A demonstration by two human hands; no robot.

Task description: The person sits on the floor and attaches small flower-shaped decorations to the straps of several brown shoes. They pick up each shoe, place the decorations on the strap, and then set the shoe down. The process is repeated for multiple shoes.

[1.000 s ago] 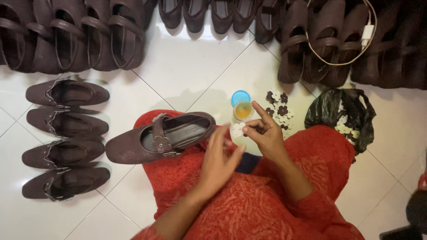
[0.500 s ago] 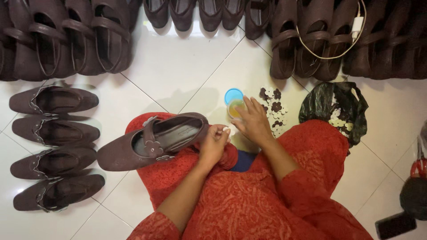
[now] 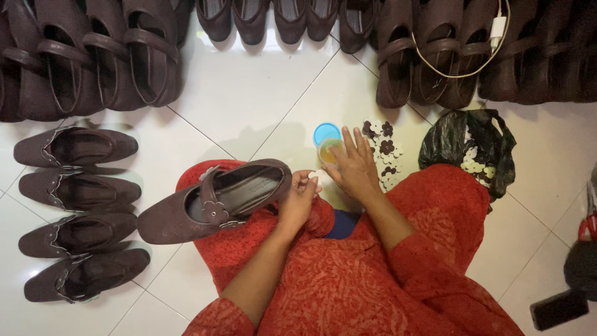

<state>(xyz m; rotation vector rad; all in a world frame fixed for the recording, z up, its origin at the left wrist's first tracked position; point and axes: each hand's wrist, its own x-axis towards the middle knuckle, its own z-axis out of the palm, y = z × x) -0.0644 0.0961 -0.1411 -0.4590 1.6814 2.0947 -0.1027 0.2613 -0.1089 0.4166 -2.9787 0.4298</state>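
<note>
White tiled floor (image 3: 249, 106), left hand (image 3: 298, 202) pinching brown shoe (image 3: 214, 200), right hand (image 3: 353, 167) spread over small cup (image 3: 329, 151)

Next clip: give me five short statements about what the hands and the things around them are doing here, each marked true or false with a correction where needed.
1. The brown shoe rests on the person's red-clad lap. True.
2. The right hand reaches to the small open container on the floor. True.
3. The left hand lies flat on the floor tiles. False: it is raised at the heel end of the shoe, fingers pinched around a small pale piece.
4. The blue lid is closed on the container. False: it lies beside it on the tile.
5. Four single brown shoes lie in a column on the left side of the picture. True.
</note>
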